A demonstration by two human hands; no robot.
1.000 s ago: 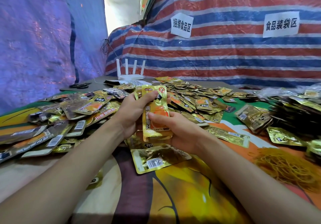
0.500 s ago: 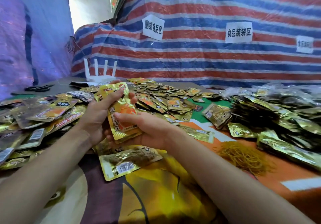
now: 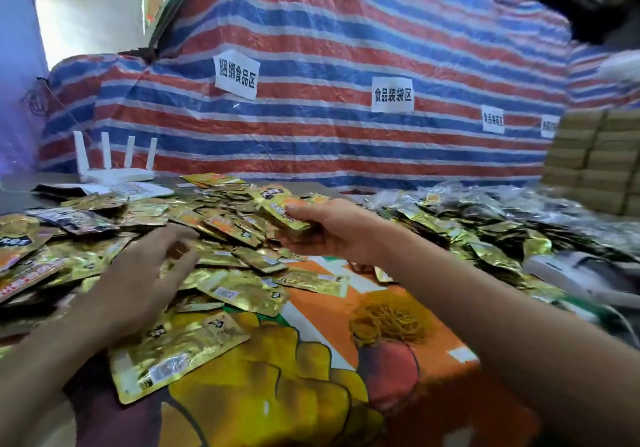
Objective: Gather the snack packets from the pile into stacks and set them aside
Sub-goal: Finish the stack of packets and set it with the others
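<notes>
Because the foil packets are slick, we judge that the small stack pinched in our right hand could fan out and spill onto the pile just beneath its fingertips if the grip loosens on the way aside. Our right fingers curl under the stack's near end, with the thumb pressing on top. Our left hand hovers low over loose packets, its fingers loosely bent and blurred. We cannot tell whether they hold one. Rubber bands lie below the right fingers, apart.
</notes>
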